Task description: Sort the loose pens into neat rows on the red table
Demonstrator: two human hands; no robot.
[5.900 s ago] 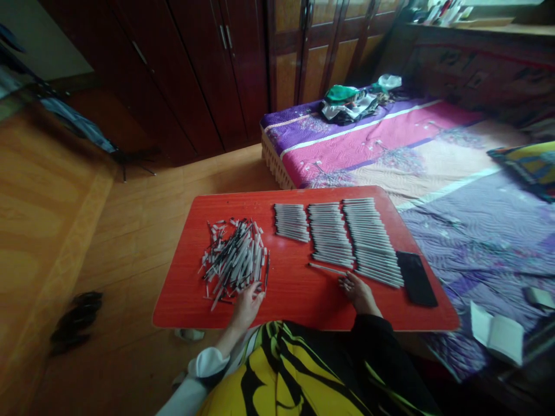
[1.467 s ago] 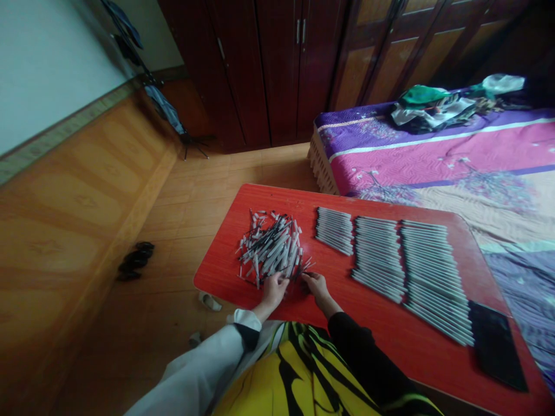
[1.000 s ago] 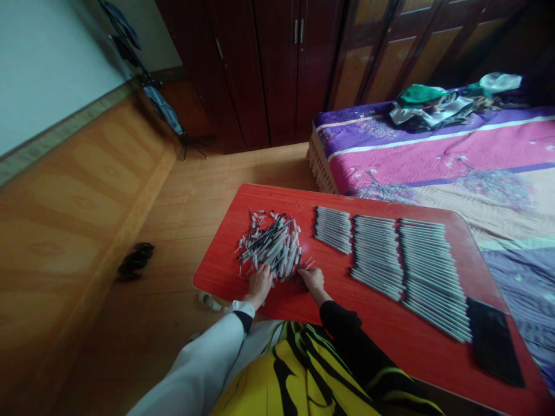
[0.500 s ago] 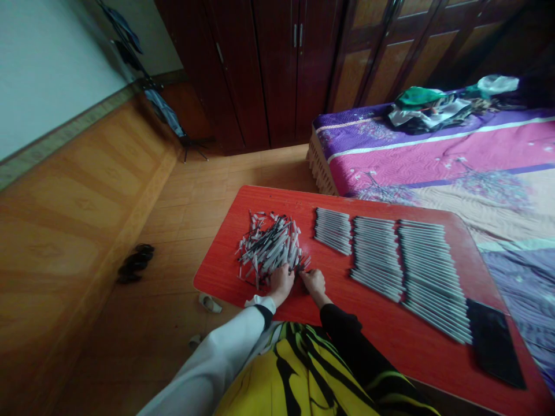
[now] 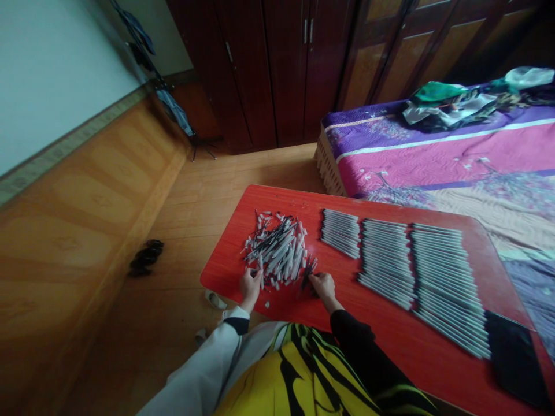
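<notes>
- The work in hand looks like drawing small parts from the loose pile (image 5: 277, 245), left of centre in the frame, on the red table (image 5: 347, 315).
- To do this well, it seems best to lift one pale tube at a time from the pile's near edge, so the tangle does not spread.
- The dark slender pieces (image 5: 309, 269), just right of the pile, would be best kept bunched with tips pointing one way.
- Keeping both wrists low and outside the pile should spare the neat rows (image 5: 387, 260) at right of centre from a knock.
- The left hand (image 5: 250, 287) is at the pile's lower-left edge, fingers bent and slightly parted beside a pale tube (image 5: 261, 279); whether they grip it, I cannot tell.
- The right hand (image 5: 323, 286) has its fingers pinched together on the dark slender pieces; how many is too small to count.
</notes>
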